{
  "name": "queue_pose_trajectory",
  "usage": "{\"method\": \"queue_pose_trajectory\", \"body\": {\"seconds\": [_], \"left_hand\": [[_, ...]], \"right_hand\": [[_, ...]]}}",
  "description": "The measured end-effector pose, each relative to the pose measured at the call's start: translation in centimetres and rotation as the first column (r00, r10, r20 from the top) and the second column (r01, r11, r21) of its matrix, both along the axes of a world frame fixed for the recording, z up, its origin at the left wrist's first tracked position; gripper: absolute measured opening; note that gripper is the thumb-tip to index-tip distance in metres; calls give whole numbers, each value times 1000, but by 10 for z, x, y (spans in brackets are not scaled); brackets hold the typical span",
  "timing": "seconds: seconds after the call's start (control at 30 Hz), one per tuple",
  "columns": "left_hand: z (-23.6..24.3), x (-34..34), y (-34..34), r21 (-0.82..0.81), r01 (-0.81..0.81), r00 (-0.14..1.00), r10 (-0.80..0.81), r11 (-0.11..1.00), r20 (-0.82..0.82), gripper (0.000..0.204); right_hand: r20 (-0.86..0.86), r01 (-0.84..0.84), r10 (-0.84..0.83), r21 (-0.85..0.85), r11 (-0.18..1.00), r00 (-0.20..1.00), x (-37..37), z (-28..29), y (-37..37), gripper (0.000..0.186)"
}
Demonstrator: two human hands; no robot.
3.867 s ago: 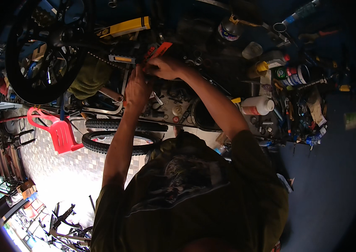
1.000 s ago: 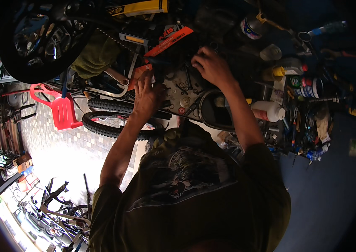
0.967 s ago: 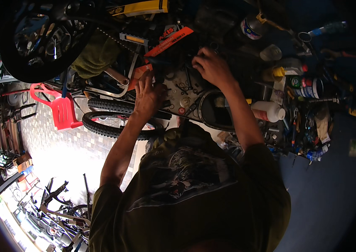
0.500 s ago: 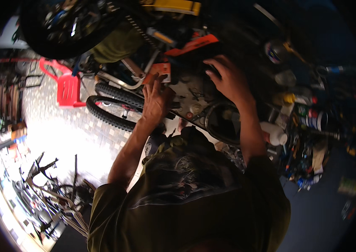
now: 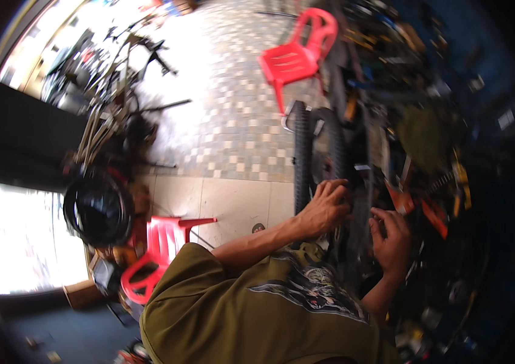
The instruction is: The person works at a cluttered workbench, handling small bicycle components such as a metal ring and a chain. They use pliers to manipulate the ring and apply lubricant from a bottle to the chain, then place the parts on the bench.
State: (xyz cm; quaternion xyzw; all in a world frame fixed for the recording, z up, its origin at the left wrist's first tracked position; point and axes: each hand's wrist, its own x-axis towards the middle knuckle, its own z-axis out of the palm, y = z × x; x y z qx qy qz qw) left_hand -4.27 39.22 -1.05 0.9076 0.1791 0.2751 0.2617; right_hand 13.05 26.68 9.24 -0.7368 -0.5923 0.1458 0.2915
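My left hand (image 5: pixel 329 206) hovers at the bench's edge beside two knobby tyres (image 5: pixel 303 158), fingers bent and a little apart; I see nothing clearly held. My right hand (image 5: pixel 389 239) is farther right over the dark, cluttered bench, thumb and index finger apart, nothing visible between them. Just beyond it lie an orange flat package (image 5: pixel 400 199) and a longer orange strip (image 5: pixel 436 218). An olive cloth (image 5: pixel 421 136) sits higher up among tools. The picture is blurred, so small parts under my hands cannot be made out.
Red plastic chairs stand on the tiled floor, one at the top (image 5: pixel 287 64), one at left (image 5: pixel 160 242). Bicycle frames (image 5: pixel 111 109) are piled at upper left, above a dark round object (image 5: pixel 96 206). A bright doorway (image 5: pixel 23 233) is at far left; tools crowd the right side.
The view has swung sharply left, bringing the floor, both chairs and doorway in and the bench to the right. My hands have left the orange packages' centre area, staying close to the bench's edge.
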Motion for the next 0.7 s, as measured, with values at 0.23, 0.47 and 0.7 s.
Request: {"method": "queue_pose_trajectory", "body": {"seconds": [0.23,0.47,0.7], "left_hand": [[-12,-175,-5,-84,-435,893,442,896,87,33],[-58,-365,-52,-87,-790,613,784,606,-98,49],[-71,-462,-98,-180,-934,338,928,310,-158,41]], "right_hand": [[103,-523,513,136,841,852,-157,14,82,20],[91,-801,800,170,574,593,-308,0,104,20],[99,-904,902,127,408,421,-393,-1,122,20]]}}
